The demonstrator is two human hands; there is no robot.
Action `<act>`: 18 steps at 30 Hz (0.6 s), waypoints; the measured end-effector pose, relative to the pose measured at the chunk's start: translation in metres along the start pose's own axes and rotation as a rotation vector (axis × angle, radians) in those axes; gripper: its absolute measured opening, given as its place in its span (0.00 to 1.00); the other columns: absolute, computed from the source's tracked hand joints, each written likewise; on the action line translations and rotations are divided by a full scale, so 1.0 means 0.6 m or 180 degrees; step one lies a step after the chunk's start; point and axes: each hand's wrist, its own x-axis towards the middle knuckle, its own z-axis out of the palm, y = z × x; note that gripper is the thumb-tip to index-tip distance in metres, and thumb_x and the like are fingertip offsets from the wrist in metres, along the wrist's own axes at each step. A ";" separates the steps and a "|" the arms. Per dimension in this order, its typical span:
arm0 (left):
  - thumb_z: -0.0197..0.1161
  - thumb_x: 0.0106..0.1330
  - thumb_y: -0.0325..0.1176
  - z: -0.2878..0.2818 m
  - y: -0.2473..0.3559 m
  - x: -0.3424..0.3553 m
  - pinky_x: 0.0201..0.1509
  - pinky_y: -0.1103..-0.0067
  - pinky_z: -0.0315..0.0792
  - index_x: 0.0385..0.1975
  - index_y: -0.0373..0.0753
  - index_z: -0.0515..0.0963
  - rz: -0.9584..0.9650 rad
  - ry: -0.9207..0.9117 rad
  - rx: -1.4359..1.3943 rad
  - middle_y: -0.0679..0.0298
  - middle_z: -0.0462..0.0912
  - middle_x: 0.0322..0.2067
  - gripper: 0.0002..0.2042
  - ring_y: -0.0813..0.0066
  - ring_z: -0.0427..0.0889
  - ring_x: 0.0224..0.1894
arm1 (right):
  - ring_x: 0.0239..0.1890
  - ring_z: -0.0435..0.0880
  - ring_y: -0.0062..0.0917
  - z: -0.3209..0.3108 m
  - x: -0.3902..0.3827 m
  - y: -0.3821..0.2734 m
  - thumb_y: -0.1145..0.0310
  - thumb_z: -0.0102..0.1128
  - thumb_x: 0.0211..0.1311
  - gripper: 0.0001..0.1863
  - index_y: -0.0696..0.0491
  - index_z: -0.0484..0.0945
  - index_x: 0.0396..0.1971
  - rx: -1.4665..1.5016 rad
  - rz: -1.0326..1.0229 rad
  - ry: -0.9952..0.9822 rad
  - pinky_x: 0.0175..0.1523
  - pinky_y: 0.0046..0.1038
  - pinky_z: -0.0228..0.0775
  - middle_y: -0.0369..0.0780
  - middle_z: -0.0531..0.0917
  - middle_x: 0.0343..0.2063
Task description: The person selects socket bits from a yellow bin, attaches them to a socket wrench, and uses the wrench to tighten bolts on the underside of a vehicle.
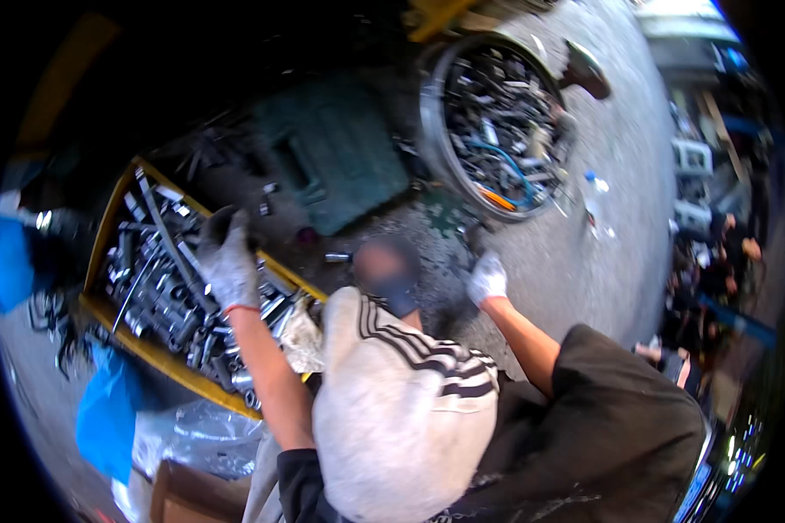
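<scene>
My left hand (228,266), in a grey-white work glove with dark fingers, is over a yellow-rimmed metal bin (161,362). Its fingers look stretched out and apart, and I see nothing held in them. Metal pieces such as sockets (183,318) and long bars (167,228) fill the bin. Farther right, my right hand (487,281), also gloved, is low over the dark, stained ground. Its fingers blend into dark shapes there, so I cannot tell what they touch. Between my arms is a pale trouser leg (401,410) with black stripes. A small shiny metal cylinder (337,257) lies between my hands.
A round metal drum (431,113) full of metal scraps, a blue cable and an orange piece stands at the far right. Beside it are a dark boot (586,71) and a clear bottle (595,209). A greenish plate (340,157) lies ahead; blue plastic bags (109,410) hang left.
</scene>
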 end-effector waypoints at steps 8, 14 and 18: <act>0.69 0.66 0.34 0.072 0.080 0.025 0.21 0.84 0.67 0.42 0.40 0.83 -0.0474 -0.0132 -0.0404 0.67 0.82 0.26 0.09 0.82 0.76 0.21 | 0.39 0.85 0.47 -0.071 0.013 0.027 0.62 0.61 0.62 0.13 0.56 0.79 0.39 0.1767 0.0014 0.0047 0.44 0.44 0.74 0.51 0.85 0.33; 0.69 0.68 0.37 0.005 0.215 -0.049 0.21 0.88 0.67 0.39 0.40 0.80 -0.0880 -0.0195 -0.0989 0.70 0.82 0.27 0.09 0.85 0.77 0.22 | 0.32 0.77 0.25 -0.210 -0.157 0.014 0.64 0.64 0.61 0.12 0.56 0.77 0.38 0.2530 0.0523 -0.0725 0.42 0.31 0.72 0.40 0.80 0.28; 0.67 0.70 0.41 -0.060 0.362 -0.167 0.17 0.91 0.60 0.38 0.40 0.78 -0.1447 -0.0456 -0.1247 0.71 0.78 0.25 0.11 0.87 0.74 0.22 | 0.33 0.76 0.20 -0.346 -0.263 0.045 0.70 0.64 0.62 0.07 0.54 0.77 0.37 0.3219 0.0648 -0.0522 0.43 0.28 0.72 0.36 0.79 0.27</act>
